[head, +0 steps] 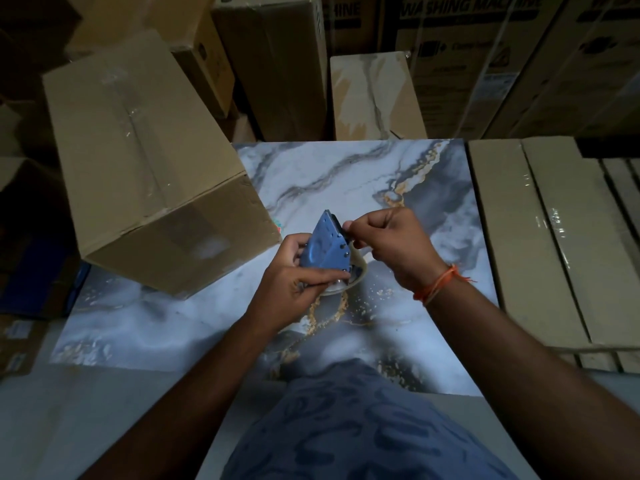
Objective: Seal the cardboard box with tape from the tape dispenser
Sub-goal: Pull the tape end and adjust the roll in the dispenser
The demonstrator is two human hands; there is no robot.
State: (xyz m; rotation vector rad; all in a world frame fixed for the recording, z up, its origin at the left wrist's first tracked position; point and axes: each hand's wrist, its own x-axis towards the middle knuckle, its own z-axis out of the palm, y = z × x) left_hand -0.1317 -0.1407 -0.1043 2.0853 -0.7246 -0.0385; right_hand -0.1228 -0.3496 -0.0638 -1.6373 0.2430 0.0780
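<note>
A blue metal tape dispenser (325, 245) with a roll of clear tape (349, 282) is held above the marble-patterned table (346, 174). My left hand (289, 275) grips the dispenser from the left and below. My right hand (394, 245) pinches at the dispenser's front tip, thumb and forefinger closed there; whether tape is between them is too small to tell. The cardboard box (145, 161) lies tilted on the table's left side, its flaps closed, with clear tape along the top seam. Both hands are to the right of the box, apart from it.
Flat cardboard packs (540, 237) wrapped in film lie along the table's right edge. Large cartons (277, 57) and a printed washing-machine box (467, 46) stand behind. A marble-patterned panel (374, 95) leans at the back. More boxes (20, 209) crowd the left.
</note>
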